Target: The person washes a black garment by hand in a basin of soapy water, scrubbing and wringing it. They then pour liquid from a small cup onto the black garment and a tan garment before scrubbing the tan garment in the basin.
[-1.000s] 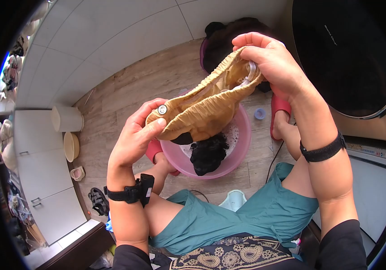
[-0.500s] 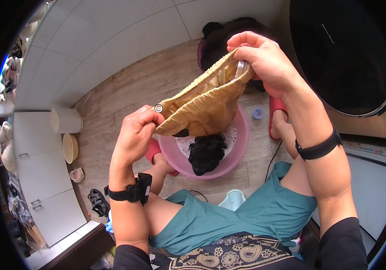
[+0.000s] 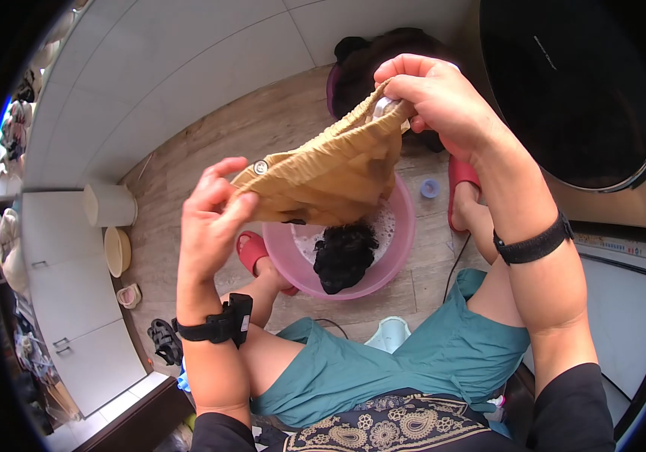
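A tan garment with a gathered elastic waistband (image 3: 323, 181) is stretched between my hands above the pink basin. My right hand (image 3: 436, 98) pinches the waistband's upper right end, beside a small whitish, shiny piece. My left hand (image 3: 217, 207) grips the lower left end between thumb and fingers, near a round metal eyelet (image 3: 260, 167). Dark patches show on the lower part of the cloth, which hangs over the basin's far side. In the pink basin (image 3: 281, 264), a bunched black cloth (image 3: 345, 260) lies in sudsy water.
The basin stands on the wood-look floor between my feet in red slippers (image 3: 462, 184). A small blue cap (image 3: 430, 187) lies to its right. Behind are dark clothes (image 3: 398, 60) in a purple tub; a black round-doored appliance (image 3: 564, 90) stands at right, white cabinets (image 3: 67, 248) at left.
My left hand has shifted left and slightly up, its fingers loosening and regripping the waistband end. The waistband opening has narrowed, and the garment's front now faces me more.
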The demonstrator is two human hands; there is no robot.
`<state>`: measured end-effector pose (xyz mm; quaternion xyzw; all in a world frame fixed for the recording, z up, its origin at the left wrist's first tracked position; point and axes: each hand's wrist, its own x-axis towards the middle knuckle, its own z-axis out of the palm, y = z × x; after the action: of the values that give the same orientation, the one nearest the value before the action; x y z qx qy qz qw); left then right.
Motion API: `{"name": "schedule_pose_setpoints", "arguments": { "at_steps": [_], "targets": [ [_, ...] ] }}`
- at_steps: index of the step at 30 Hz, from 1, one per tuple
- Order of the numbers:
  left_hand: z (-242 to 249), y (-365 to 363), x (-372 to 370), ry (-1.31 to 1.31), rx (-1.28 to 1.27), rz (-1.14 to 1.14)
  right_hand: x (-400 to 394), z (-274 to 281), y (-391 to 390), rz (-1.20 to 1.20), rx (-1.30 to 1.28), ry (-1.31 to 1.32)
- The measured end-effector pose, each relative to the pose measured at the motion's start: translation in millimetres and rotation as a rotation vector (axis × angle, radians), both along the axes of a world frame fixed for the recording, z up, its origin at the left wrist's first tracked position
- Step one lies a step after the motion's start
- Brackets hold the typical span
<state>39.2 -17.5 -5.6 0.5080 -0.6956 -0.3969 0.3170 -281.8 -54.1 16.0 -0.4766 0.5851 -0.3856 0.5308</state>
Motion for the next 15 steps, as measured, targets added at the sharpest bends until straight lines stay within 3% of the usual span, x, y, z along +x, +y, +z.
{"name": "schedule_pose_setpoints", "arguments": {
  "at_steps": [2, 5, 12, 15],
  "targets": [
    [3, 1, 2, 0.23, 0.103, 0.129, -2, -1, 1, 0.047, 0.002, 0.045],
    [1, -4, 10, 0.468, 0.167, 0.134, -1, 2, 6, 0.153, 0.014, 0.074],
    [0, -5, 17, 0.331, 0.12, 0.143, -6, -7, 8, 0.476, -0.106, 0.283],
    [4, -3, 13, 0.478, 0.156, 0.119, -4, 1, 10, 0.552, -0.055, 0.443]
  ]
}}
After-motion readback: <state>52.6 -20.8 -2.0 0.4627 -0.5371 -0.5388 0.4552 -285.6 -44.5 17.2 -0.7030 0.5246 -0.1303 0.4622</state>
